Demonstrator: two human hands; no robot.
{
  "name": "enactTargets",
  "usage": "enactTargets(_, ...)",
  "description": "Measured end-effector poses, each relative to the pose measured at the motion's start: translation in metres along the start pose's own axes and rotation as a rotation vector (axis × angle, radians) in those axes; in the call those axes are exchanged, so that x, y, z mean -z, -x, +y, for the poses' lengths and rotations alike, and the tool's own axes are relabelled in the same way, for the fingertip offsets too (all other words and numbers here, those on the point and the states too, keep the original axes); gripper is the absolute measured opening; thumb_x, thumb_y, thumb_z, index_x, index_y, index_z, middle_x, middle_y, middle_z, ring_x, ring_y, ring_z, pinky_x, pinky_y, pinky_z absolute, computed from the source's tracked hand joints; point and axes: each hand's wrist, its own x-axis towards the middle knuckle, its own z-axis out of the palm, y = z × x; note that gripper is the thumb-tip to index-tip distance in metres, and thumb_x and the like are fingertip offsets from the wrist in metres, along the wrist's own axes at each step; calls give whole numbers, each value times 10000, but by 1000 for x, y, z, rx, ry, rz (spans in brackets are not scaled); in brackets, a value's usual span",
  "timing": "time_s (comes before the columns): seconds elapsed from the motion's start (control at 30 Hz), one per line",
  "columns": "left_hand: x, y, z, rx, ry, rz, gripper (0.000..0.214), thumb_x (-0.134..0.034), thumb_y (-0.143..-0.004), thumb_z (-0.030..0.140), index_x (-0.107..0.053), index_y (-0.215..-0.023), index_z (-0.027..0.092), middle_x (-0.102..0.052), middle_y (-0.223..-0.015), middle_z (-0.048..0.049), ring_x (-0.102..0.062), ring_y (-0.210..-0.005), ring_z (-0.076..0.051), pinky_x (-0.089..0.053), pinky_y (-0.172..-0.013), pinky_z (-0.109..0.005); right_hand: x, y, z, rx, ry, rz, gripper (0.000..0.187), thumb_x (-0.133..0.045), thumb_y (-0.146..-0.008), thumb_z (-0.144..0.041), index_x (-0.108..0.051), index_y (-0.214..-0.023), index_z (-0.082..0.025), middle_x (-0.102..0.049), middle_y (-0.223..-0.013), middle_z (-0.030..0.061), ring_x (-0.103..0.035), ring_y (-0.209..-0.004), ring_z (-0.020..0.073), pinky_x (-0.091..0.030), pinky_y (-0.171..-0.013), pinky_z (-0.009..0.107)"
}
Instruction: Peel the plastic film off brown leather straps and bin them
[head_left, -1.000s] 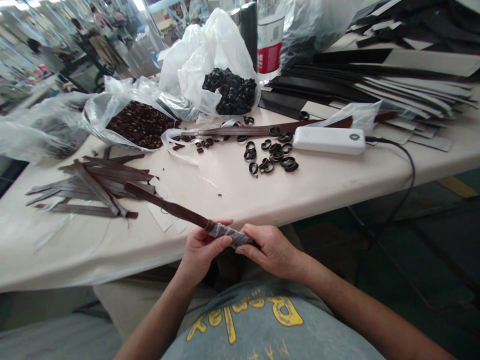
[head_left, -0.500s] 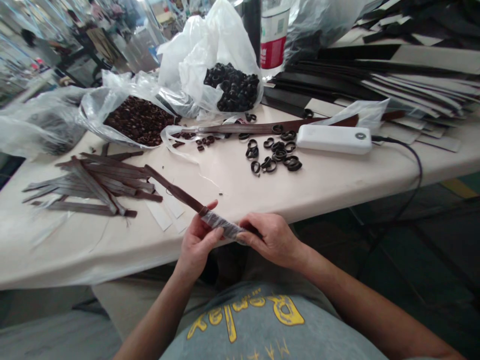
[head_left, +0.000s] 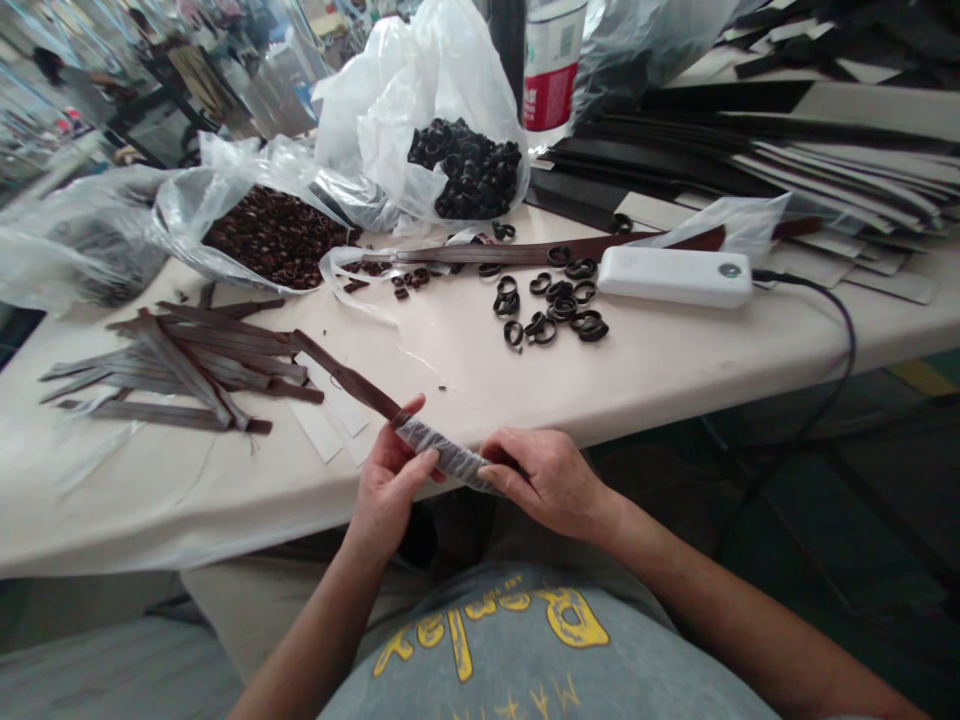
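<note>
The left hand (head_left: 386, 485) is closed in a pinch, thumb on top, around a brown strip (head_left: 349, 383); the strip's wrapped lower end is gripped by the right hand (head_left: 551, 482), its fingers curled and its thumb pressed near the tip. The strip is held in front of the body at the near table edge, slanting away towards ten o'clock, and whitish plastic film (head_left: 442, 450) is wound around it between the hands.

With the clock centred on the hands, a loose pile of brown strips (head_left: 187, 350) is laid at ten o'clock, an opened plastic bag of small brown pieces (head_left: 277, 240) at eleven, and a bag of black loops (head_left: 465, 170) at twelve. Loose black rings (head_left: 555, 310) are scattered at one o'clock, beside a white device (head_left: 675, 278) joined to a cable (head_left: 817, 292) at two. Beyond, just past twelve, a container (head_left: 553, 70) is marked with a red-and-white label; its print is too blurred to be read. At six o'clock, yellow lettering on a grey shirt (head_left: 525, 655), seen upside down, seems to read "Relax".
</note>
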Motion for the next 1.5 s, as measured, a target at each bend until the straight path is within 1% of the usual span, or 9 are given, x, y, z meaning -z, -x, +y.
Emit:
enactTargets(0.2, -1, 0, 0, 12, 12, -5, 545, -721, -824, 267, -559, -1344, 287, -591, -802, 37, -556, -674, -82, -506, -625, -169, 0, 9, 1, -9, -23, 17, 295, -468, -1007, -386, -614, -855, -179, -640, -703, 8, -556, -597, 132, -375, -574, 237)
enactTargets(0.37, -1, -2, 3, 28, 30, 19, 545, -732, -805, 271, -579, -1328, 268, -599, -795, 33, -564, -647, -85, -508, -599, -177, 12, 5, 0, 113, 21, 161, 257, -478, -1009, -309, -602, -821, -186, -610, -672, 0, -533, -579, 124, -374, -581, 248)
enactTargets(0.47, -1, -3, 3, 25, 32, 15, 536, -741, -797, 268, -592, -1313, 264, -599, -795, 30, -566, -643, -85, -505, -587, -173, 18, -2, 4, 122, 73, 223, 228, -491, -1002, -286, -599, -829, -185, -598, -672, 0, -519, -570, 124, -370, -580, 251)
enactTargets(0.63, -2, -2, 1, 21, 20, 18, 526, -740, -801, 261, -597, -1307, 260, -594, -789, 30, -564, -642, -82, -505, -594, -169, 18, -10, 10, 74, 112, 223, 211, -522, -987, -285, -601, -822, -180, -604, -689, 3, -521, -584, 127, -365, -588, 254)
enactTargets(0.77, -1, -2, 0, 18, 24, -6, 518, -732, -814, 257, -591, -1313, 271, -597, -800, 32, -567, -651, -78, -508, -605, -164, 18, -15, 10, -14, 88, 211, 189, -546, -968, -281, -602, -811, -191, -605, -684, -8, -535, -597, 131, -373, -595, 255)
enactTargets(0.9, 1, -2, -2, 21, 21, -12, 516, -723, -825, 249, -585, -1322, 277, -601, -809, 30, -568, -666, -77, -508, -612, -159, 21, -22, 9, -89, 74, 272, 138, -562, -950, -281, -601, -848, -197, -611, -734, 4, -572, -664, 157, -410, -632, 272)
enactTargets(1.13, 0, -2, -2, 25, 45, -21, 525, -730, -816, 245, -589, -1322, 265, -594, -791, 25, -558, -651, -81, -507, -601, -169, 12, -25, 12, -39, 193, 312, 78, -545, -955, -267, -594, -940, -209, -656, -989, 77, -621, -912, 229, -469, -828, 353)
enactTargets(1.27, 0, -2, -2, 26, 29, -21, 528, -729, -816, 256, -587, -1325, 263, -592, -790, 23, -557, -651, -86, -508, -607, -177, 6, -25, 15, -15, 284, 294, 110, -538, -966, -279, -606, -933, -199, -666, -1012, 86, -622, -931, 240, -474, -832, 362)
enactTargets(1.5, 1, -1, -4, 21, 7, -24, 539, -721, -825, 252, -571, -1342, 264, -591, -804, 25, -565, -671, -90, -507, -623, -179, 7, -23, 17, 27, 344, 254, 137, -531, -977, -270, -625, -925, -184, -664, -1025, 91, -611, -935, 239, -466, -839, 361)
